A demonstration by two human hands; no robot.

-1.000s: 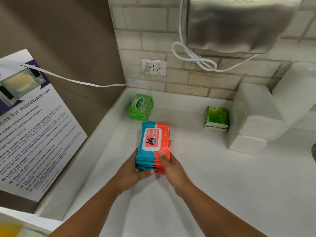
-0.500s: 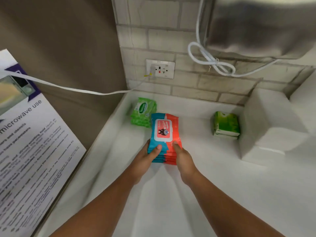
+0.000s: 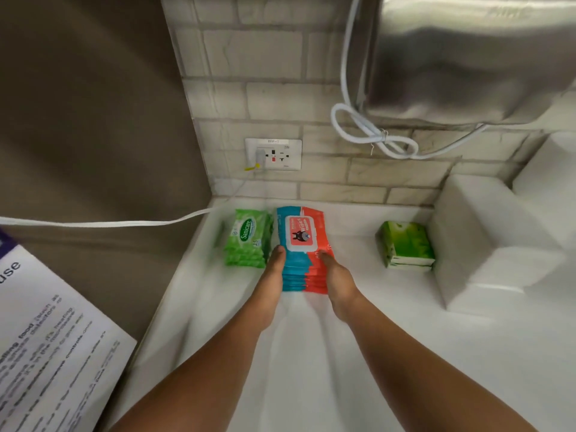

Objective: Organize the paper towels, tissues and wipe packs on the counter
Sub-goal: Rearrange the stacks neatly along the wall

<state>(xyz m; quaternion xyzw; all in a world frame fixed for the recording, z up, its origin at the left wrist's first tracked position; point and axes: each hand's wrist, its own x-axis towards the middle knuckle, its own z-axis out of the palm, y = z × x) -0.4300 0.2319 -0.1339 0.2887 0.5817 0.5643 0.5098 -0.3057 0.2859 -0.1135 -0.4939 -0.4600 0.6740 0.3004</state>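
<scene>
A printed notice (image 3: 46, 353) leans at the far left, beyond the tabletop's (image 3: 405, 353) left edge, with a flat white cord (image 3: 109, 223) running above it toward the wall socket (image 3: 273, 154). In the tabletop's back left corner sits a stack of green wipe packs (image 3: 247, 241). Just beside it on the right, touching or nearly so, is the stack of blue and red wipe packs (image 3: 304, 244), close to the back edge. The left hand (image 3: 274, 275) grips this stack's left side with the thumb laid on top; the right hand (image 3: 338, 282) grips its right side the same way, and the other fingers are hidden. Further right along the back edge, well apart, lie green tissue packs (image 3: 405, 244), touching a tall pile of white paper towels (image 3: 486, 244). A steel hand dryer (image 3: 467, 57) hangs on the wall above.
</scene>
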